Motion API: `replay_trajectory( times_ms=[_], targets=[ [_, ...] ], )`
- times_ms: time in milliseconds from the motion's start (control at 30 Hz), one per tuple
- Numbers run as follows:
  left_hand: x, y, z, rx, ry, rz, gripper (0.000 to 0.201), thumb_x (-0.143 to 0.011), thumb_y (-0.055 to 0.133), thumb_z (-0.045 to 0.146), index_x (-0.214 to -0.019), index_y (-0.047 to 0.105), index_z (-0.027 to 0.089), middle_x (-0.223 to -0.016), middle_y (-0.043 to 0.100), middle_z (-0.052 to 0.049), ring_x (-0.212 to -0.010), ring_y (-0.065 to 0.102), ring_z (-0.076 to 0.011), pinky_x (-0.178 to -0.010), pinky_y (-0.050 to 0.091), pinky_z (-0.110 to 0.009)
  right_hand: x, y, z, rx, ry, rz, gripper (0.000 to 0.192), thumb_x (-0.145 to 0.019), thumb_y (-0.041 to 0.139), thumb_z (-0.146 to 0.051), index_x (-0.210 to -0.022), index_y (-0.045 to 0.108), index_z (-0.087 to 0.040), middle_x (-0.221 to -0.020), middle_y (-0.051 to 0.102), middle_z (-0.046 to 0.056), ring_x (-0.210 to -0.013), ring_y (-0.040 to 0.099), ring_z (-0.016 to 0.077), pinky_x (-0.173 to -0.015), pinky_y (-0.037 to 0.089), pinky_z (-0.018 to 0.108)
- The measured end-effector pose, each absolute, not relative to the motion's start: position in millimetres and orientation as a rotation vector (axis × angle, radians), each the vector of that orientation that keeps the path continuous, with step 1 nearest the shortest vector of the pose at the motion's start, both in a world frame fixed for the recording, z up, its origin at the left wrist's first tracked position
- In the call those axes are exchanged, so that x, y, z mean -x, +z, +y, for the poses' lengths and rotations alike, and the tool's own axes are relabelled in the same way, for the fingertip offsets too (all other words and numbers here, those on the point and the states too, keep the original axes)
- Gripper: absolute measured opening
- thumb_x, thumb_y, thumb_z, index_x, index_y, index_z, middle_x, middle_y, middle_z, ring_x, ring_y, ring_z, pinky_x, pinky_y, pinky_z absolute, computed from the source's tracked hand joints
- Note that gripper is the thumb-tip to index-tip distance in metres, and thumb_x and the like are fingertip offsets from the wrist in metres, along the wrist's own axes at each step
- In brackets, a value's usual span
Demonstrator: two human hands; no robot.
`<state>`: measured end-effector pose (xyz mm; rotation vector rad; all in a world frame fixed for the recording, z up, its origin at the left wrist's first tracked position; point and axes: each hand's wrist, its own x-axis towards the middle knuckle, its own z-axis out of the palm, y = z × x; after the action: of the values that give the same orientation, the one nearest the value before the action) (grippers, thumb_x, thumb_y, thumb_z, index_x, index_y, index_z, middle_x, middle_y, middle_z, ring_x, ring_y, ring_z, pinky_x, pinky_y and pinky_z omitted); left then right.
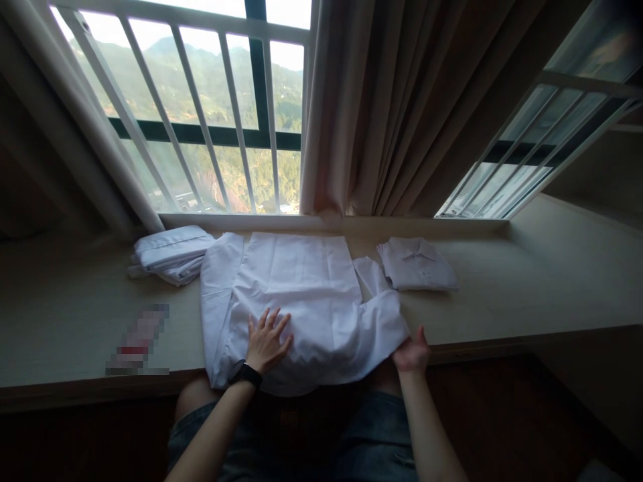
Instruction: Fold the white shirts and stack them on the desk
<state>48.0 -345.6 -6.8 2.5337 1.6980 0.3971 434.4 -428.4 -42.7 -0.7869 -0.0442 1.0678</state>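
Observation:
A white long-sleeved shirt (301, 301) lies spread on the pale ledge, its near edge hanging over the front toward my lap. My left hand (266, 341) rests flat on the cloth, left of the middle, with its fingers spread. At the shirt's lower right edge is my right hand (412, 351), with its thumb stuck out away from the fabric. The cloth hides the other fingers of that hand, so their grip does not show. On the left, one sleeve (218, 308) runs down along the shirt's side.
A stack of folded white shirts (173, 254) sits at the back left of the ledge (502, 294). Another folded shirt with a collar (418, 263) lies at the back right. A blurred-out item (138, 340) is at the left front. Curtains (382, 107) and barred windows stand behind.

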Motion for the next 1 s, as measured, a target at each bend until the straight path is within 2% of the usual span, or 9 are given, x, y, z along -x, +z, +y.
replay_trajectory(
  times_ms=[100,267,367,467,567,733,900,1000],
  targets=[
    [-48,-21,-341,-2.531,0.330,1.629,0.055,-0.093,0.049,0.053,-0.146,0.051,0.039,-0.160,0.038,-0.003,-0.149,0.020,-0.0390,-0.117,0.007,-0.067,-440,-33,-417,0.768,0.981,-0.099,0.044,-0.085,0.056,-0.058,-0.109,0.070,-0.024,-0.112,0.074,0.005,-0.109,0.068,0.0228,-0.101,0.053,0.042],
    [-44,-33,-340,-2.543,0.322,1.622,0.059,-0.093,0.046,0.059,-0.149,0.046,0.040,-0.163,0.033,-0.002,-0.151,0.016,-0.0390,-0.117,0.003,-0.068,-453,-34,-424,0.840,0.847,0.003,0.056,-0.089,0.043,-0.068,-0.106,0.070,-0.022,-0.104,0.074,0.008,-0.102,0.070,0.0246,-0.094,0.057,0.039],
    [-44,-34,-339,-2.552,0.320,1.626,0.060,-0.093,0.045,0.061,-0.149,0.045,0.040,-0.163,0.032,-0.002,-0.151,0.016,-0.0393,-0.116,0.003,-0.068,-462,-36,-433,0.892,0.731,0.011,0.049,-0.086,0.050,-0.068,-0.098,0.071,-0.026,-0.096,0.075,0.007,-0.095,0.071,0.0268,-0.088,0.060,0.039],
    [-45,-35,-339,-2.553,0.311,1.642,0.060,-0.093,0.045,0.062,-0.149,0.045,0.040,-0.163,0.032,-0.002,-0.152,0.016,-0.0389,-0.116,0.004,-0.069,-479,-36,-438,0.909,0.494,-0.003,0.049,-0.084,0.055,-0.064,-0.097,0.068,-0.019,-0.094,0.073,0.007,-0.097,0.070,0.0259,-0.093,0.058,0.041],
    [-46,-36,-339,-2.564,0.322,1.650,0.060,-0.092,0.046,0.062,-0.149,0.046,0.040,-0.162,0.033,-0.002,-0.151,0.017,-0.0387,-0.116,0.005,-0.069,-506,-36,-442,0.900,0.370,-0.030,0.045,-0.084,0.058,-0.056,-0.098,0.065,-0.014,-0.097,0.072,0.007,-0.101,0.068,0.0246,-0.094,0.056,0.042],
    [-43,-36,-340,-2.584,0.376,1.622,0.058,-0.092,0.048,0.061,-0.144,0.052,0.038,-0.159,0.040,-0.003,-0.150,0.022,-0.0385,-0.117,0.010,-0.068,-540,-32,-452,0.846,0.259,-0.013,0.030,-0.081,0.062,-0.044,-0.091,0.065,-0.016,-0.099,0.071,0.007,-0.103,0.068,0.0260,-0.095,0.057,0.043],
    [-42,-34,-342,-2.584,0.425,1.617,0.053,-0.093,0.048,0.056,-0.140,0.058,0.032,-0.155,0.046,-0.004,-0.148,0.027,-0.0378,-0.117,0.014,-0.066,-547,-24,-459,0.900,0.164,-0.143,0.039,-0.085,0.055,-0.057,-0.086,0.063,-0.019,-0.103,0.069,0.009,-0.108,0.067,0.0288,-0.097,0.056,0.048],
    [-42,-32,-343,-2.589,0.423,1.606,0.053,-0.092,0.050,0.055,-0.140,0.058,0.032,-0.155,0.046,-0.005,-0.147,0.028,-0.0394,-0.116,0.016,-0.068,-553,-19,-461,0.900,0.191,-0.140,0.037,-0.084,0.057,-0.055,-0.087,0.063,-0.018,-0.105,0.069,0.009,-0.110,0.066,0.0295,-0.098,0.055,0.049]
  ],
)
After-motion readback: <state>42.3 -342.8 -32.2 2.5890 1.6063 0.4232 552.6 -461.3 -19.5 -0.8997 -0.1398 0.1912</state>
